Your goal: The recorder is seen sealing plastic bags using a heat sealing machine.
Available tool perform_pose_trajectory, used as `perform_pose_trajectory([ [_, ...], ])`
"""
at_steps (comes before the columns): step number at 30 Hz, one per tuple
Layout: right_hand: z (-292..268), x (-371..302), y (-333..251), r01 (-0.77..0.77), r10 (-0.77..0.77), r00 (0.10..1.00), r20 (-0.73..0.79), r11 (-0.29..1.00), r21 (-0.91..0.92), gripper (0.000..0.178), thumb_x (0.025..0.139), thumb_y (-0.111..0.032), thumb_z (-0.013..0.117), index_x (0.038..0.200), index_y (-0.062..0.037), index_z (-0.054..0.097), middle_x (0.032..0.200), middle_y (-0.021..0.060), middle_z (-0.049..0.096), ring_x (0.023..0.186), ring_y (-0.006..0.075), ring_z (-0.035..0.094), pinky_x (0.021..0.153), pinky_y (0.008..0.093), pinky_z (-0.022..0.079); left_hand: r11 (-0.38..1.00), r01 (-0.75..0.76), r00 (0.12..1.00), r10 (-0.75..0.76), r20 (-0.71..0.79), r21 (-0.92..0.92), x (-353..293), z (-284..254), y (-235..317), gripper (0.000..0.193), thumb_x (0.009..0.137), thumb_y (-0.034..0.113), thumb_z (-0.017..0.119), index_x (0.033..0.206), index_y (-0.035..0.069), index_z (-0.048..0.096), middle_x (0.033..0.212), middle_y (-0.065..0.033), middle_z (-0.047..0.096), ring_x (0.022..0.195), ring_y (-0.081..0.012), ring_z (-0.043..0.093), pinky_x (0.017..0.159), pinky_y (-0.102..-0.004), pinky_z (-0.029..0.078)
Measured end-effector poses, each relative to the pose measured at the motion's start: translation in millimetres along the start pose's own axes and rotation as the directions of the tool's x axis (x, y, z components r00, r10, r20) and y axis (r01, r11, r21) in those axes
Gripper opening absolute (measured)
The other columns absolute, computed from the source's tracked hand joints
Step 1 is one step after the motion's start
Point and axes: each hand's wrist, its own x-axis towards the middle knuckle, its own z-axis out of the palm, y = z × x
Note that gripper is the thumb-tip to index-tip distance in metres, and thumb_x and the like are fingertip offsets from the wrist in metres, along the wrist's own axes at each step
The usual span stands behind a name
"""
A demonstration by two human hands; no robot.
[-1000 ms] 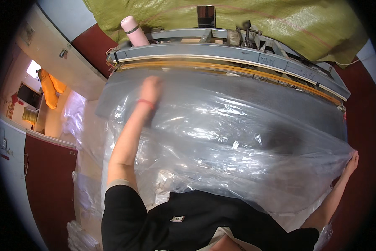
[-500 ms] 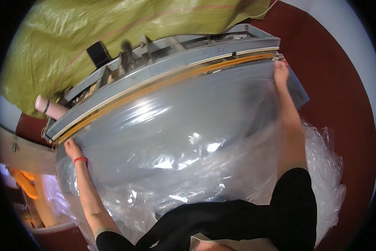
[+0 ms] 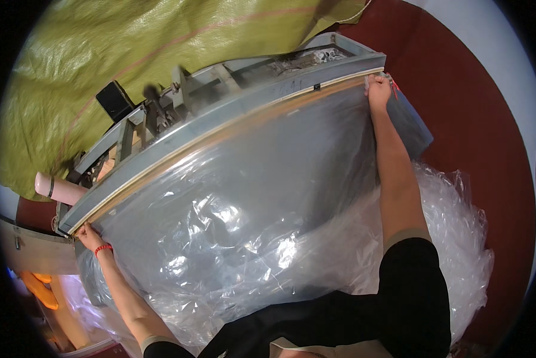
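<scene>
A wide sheet of clear plastic film (image 3: 244, 173) stretches between my two hands, its far edge along the front of a long grey metal frame (image 3: 220, 107). My left hand (image 3: 89, 236) is closed on the film's left corner, by the near-left end of the frame. At the far-right end my right hand (image 3: 379, 92) pinches the other corner, close to a bit of red cord. An orange-tan strip (image 3: 268, 117) runs along the frame's front and shows blurred through the film. My fingertips are partly hidden by the hands themselves.
Behind the frame hangs a yellow-green woven sheet (image 3: 160, 36). A black phone-like slab (image 3: 114, 101) and a pink bottle (image 3: 59, 188) rest at the frame's back and left. Crumpled film (image 3: 453, 238) piles up at the right over a dark red floor (image 3: 477, 137).
Both hands have moved closer to the frame's front edge, carrying the film's edge with them. The orange strip, vivid before, now looks paler beneath the film. The whole view has shifted slightly.
</scene>
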Motion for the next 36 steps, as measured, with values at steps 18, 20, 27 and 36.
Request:
perform_pose_trajectory([
  [18,-65,-18,-74,0.314,-0.190,0.921,0.340,0.879,-0.359,0.024,0.071,-0.025,0.065,0.079,-0.0019,0.066,0.072,0.0046,0.064,0.070,0.0083,0.056,0.068,0.0237,0.043,0.988,0.073,0.944,-0.112,0.311,0.133,-40,-15,87,0.005,0.080,0.012,0.052,0.082,0.007,0.053,0.068,0.0028,0.050,0.057,-0.0045,0.044,0.051,-0.0170,0.035],
  [20,-98,-18,-86,0.178,-0.132,0.978,0.164,0.936,-0.305,0.021,0.072,-0.021,0.063,0.083,-0.0037,0.066,0.079,0.0052,0.065,0.074,0.0097,0.058,0.070,0.0246,0.044,0.996,-0.012,0.897,-0.027,0.442,0.086,-64,-15,116,0.005,0.080,0.010,0.053,0.083,0.006,0.054,0.072,0.0026,0.050,0.062,-0.0047,0.045,0.056,-0.0173,0.037],
  [27,-80,-64,-173,0.424,-0.638,0.770,0.007,0.503,-0.753,0.029,0.078,-0.023,0.055,0.100,-0.0035,0.060,0.101,0.0156,0.058,0.094,0.0278,0.054,0.083,0.0365,0.041,0.990,0.075,0.806,0.013,0.591,-0.124,-139,-26,213,0.003,0.081,0.005,0.051,0.083,0.005,0.053,0.079,0.0011,0.053,0.074,-0.0071,0.050,0.068,-0.0204,0.040],
  [36,131,-411,-293,0.412,-0.495,0.010,0.869,0.794,0.447,0.044,0.071,-0.031,0.065,0.100,0.0002,0.054,0.102,0.0149,0.053,0.095,0.0275,0.051,0.081,0.0343,0.042,0.993,-0.101,0.787,0.116,0.606,-0.058,-167,-61,265,0.008,0.079,0.002,0.054,0.086,0.003,0.051,0.078,-0.0006,0.052,0.074,-0.0088,0.050,0.069,-0.0211,0.039],
])
